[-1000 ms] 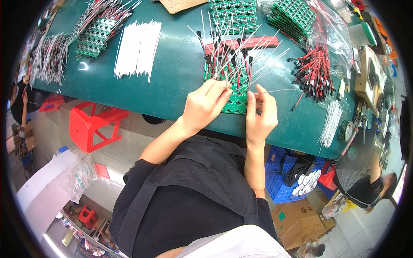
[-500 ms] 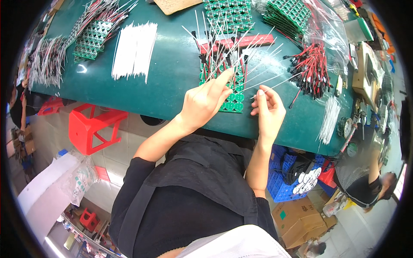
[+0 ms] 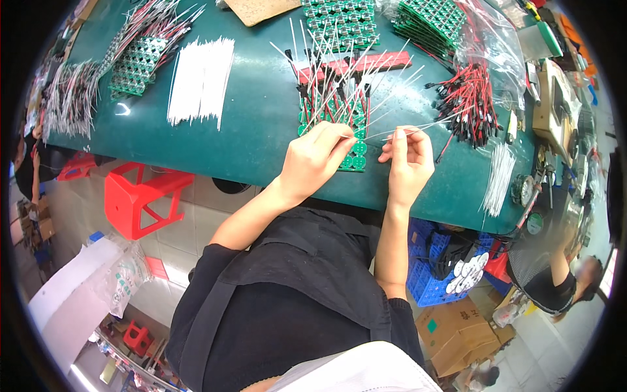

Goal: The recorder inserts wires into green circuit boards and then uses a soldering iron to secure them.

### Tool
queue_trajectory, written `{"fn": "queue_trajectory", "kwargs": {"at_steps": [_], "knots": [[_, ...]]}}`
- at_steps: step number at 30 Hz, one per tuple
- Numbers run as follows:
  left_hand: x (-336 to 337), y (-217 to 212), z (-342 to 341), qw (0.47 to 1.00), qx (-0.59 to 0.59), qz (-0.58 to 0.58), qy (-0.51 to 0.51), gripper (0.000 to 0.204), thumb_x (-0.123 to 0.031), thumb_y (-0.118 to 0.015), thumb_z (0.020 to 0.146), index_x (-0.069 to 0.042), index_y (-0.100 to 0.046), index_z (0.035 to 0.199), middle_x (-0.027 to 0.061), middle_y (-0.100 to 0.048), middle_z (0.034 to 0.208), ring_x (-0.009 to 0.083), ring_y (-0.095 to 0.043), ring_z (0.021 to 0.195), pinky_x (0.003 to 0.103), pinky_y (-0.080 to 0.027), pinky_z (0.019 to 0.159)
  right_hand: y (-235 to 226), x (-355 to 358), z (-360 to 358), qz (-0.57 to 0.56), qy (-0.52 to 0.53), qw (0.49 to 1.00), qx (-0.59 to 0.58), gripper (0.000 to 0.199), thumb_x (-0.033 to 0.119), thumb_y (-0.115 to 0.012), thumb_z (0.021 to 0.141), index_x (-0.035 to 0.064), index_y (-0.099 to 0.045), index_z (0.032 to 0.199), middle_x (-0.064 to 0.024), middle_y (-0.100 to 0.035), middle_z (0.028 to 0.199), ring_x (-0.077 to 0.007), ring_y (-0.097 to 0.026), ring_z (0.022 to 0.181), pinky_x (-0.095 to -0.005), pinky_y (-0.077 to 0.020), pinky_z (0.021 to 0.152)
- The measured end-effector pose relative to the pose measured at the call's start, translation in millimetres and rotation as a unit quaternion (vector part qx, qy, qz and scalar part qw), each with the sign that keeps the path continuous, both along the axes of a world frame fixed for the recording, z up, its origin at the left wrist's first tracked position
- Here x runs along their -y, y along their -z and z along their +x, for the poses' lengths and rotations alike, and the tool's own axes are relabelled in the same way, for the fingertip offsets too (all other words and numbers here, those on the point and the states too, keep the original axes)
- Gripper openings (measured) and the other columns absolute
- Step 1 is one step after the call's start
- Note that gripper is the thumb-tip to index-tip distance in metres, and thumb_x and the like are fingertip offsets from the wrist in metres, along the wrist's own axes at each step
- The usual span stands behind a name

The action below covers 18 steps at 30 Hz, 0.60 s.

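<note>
A green circuit board panel [image 3: 353, 161] of small round boards lies in front of me, with red-and-black leads [image 3: 367, 108] and many thin white strands rising from it at slants. My left hand [image 3: 316, 159] is over the panel's near left part, thumb and forefinger pinched together at its edge; what they grip is too fine to make out. Just right of the panel, my right hand [image 3: 410, 163] pinches a thin white strand [image 3: 428, 125], which slants up toward the right. Whether the strands are wires or cable ties I cannot tell.
A red bar [image 3: 385, 61] lies across the panel's far part. White strands [image 3: 201, 81] lie left, with a smaller bundle [image 3: 500, 176] right. Red-and-black leads [image 3: 471, 104] and stacked green panels [image 3: 431, 26] are at right. A red stool [image 3: 134, 202] stands below the table.
My left hand has drawn back toward me, its forefinger curling from an outstretched reach over the leads into a pinch. My right hand stays nearly in place with its white strand.
</note>
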<state>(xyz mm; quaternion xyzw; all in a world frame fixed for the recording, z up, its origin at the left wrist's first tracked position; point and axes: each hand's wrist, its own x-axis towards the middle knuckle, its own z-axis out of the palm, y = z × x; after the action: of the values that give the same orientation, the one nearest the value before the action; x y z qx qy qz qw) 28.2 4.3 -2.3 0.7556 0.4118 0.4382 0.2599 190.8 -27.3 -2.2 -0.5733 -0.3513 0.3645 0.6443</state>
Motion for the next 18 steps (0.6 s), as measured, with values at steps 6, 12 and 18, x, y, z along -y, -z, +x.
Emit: {"fn": "queue_trajectory", "kwargs": {"at_steps": [6,12,18], "knots": [[0.1,1.4,0.0,1.0,-0.013,0.014,-0.011,0.016,-0.002,-0.074,0.082,-0.004,-0.065,0.094,0.0079,-0.067,0.083,0.0208,-0.064,0.068,0.03,-0.051,0.059,1.6,0.4,-6.4,0.013,-0.011,1.0,-0.003,0.009,0.004,-0.062,0.095,-0.0029,-0.06,0.1,-0.0073,-0.063,0.089,-0.0098,-0.061,0.069,-0.0224,-0.0533,0.051],[-0.7,3.2,1.9,0.999,-0.019,0.028,-0.015,0.016,-0.002,-0.074,0.082,-0.005,-0.065,0.094,0.0079,-0.066,0.083,0.0212,-0.065,0.069,0.031,-0.052,0.061,-0.7,-0.1,-5.5,0.017,-0.007,1.0,0.024,0.01,0.004,-0.063,0.094,-0.0036,-0.06,0.1,-0.0073,-0.063,0.09,-0.0101,-0.062,0.07,-0.0225,-0.0549,0.052],[-3.3,1.1,7.5,0.997,-0.06,0.048,-0.014,0.03,-0.003,-0.074,0.082,-0.004,-0.064,0.11,0.0075,-0.066,0.081,0.0202,-0.065,0.067,0.032,-0.053,0.061,1.7,-0.1,-5.2,0.008,-0.01,0.999,0.048,0.008,0.001,-0.065,0.092,-0.0037,-0.062,0.098,-0.0066,-0.063,0.092,-0.0104,-0.063,0.07,-0.0227,-0.0571,0.053]]}}
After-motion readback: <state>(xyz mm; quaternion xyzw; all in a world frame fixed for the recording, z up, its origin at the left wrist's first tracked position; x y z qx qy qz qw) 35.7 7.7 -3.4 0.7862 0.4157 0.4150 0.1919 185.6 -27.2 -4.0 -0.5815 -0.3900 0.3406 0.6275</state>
